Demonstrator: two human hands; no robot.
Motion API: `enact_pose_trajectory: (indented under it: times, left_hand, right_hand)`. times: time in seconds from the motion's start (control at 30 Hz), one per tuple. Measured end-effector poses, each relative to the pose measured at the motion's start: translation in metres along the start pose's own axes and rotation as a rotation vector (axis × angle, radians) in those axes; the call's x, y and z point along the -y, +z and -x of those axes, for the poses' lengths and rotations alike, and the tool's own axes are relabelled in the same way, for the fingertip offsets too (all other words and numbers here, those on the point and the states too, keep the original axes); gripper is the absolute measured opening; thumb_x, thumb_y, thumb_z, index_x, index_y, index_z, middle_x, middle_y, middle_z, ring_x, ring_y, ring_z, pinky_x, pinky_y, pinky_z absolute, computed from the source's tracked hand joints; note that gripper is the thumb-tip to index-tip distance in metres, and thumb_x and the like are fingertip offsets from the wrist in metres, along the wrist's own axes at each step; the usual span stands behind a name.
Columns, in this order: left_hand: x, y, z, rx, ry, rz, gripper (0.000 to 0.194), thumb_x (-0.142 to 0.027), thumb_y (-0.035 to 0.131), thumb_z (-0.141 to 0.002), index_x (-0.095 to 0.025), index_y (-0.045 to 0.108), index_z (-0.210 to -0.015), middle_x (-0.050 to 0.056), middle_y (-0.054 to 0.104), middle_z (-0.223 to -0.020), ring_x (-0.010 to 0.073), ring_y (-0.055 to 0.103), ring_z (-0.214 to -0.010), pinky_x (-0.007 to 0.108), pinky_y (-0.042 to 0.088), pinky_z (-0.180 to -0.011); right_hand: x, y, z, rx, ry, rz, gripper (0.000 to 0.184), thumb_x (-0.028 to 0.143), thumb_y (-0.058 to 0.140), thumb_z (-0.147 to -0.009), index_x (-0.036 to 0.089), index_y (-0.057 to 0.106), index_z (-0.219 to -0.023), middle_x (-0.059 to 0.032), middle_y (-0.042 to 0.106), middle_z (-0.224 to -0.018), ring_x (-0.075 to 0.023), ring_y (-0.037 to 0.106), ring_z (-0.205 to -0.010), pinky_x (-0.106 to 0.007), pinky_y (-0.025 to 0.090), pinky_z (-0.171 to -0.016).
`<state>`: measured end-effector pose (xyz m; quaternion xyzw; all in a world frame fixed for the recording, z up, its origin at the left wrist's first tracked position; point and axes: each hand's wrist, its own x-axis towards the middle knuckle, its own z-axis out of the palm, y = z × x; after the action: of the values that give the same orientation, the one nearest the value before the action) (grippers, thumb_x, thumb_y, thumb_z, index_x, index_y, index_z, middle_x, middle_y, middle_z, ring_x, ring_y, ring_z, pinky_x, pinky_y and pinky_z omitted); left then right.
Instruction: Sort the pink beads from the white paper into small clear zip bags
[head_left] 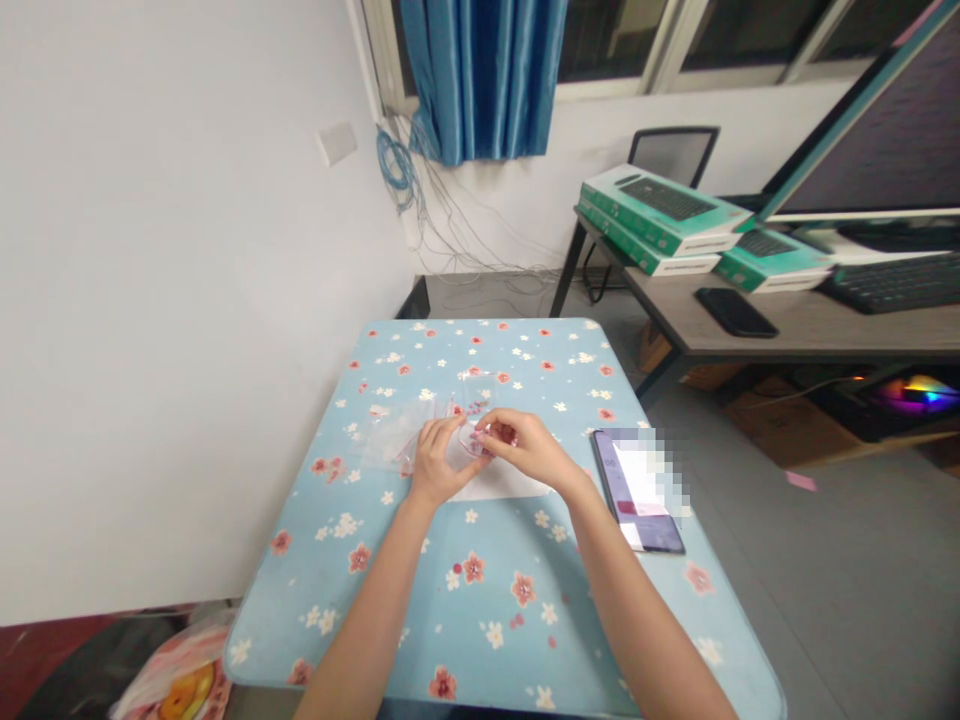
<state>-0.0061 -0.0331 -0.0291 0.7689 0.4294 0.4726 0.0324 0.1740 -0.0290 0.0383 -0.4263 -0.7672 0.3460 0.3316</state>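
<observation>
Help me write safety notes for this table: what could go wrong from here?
1. The phone lies near the table's right edge, beside the right arm; a sideways nudge might knock it off.
2. The tiny pink bits just beyond the fingers could scatter if bumped, though I can't tell whether they lie loose.
3. The clear plastic spreads beside the left hand; if that hand shifts, it may drag the plastic along.

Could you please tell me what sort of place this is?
Probably a small office or computer room: a desk holds a large monitor, a black keyboard and green boxes with keyboards pictured on them.
</observation>
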Motion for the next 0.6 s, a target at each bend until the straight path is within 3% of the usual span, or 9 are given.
enact_pose_trajectory:
  times: [0.27, 0.4, 0.6]
  left_hand:
    - [-0.002, -0.001, -0.001, -0.002, 0.003, -0.003, 0.056, -0.045, 0.071, -0.071, -0.018, 0.052, -0.117, 0.011, 0.065, -0.106, 0.0253, 0.06, -0.097, 0.041, 0.049, -0.085]
    - [-0.002, -0.002, -0.001, 0.0, 0.001, -0.014, 0.057, -0.045, 0.072, -0.071, -0.018, 0.052, -0.117, 0.011, 0.066, -0.105, 0.0253, 0.059, -0.097, 0.042, 0.048, -0.086]
    - [-0.001, -0.002, 0.0, 0.006, -0.008, -0.008, 0.056, -0.044, 0.071, -0.071, -0.018, 0.052, -0.117, 0.01, 0.065, -0.106, 0.0251, 0.059, -0.098, 0.042, 0.047, -0.088]
  right_hand:
    - [-0.003, -0.005, 0.001, -0.017, 0.014, 0.04, 0.014, 0.03, 0.055, -0.085, 0.019, 0.063, -0.09, 0.002, 0.056, -0.066, -0.0111, 0.048, -0.059, -0.023, 0.036, -0.059]
    - [-0.02, -0.021, 0.005, -0.096, 0.109, 0.205, 0.016, 0.029, 0.054, -0.084, 0.019, 0.064, -0.092, 0.0008, 0.06, -0.068, -0.0116, 0.05, -0.058, -0.023, 0.036, -0.059]
    - [-0.05, -0.028, 0.009, -0.037, 0.284, 0.466, 0.018, 0.026, 0.056, -0.08, 0.02, 0.066, -0.093, -0.0021, 0.066, -0.076, -0.0139, 0.056, -0.064, -0.023, 0.036, -0.06]
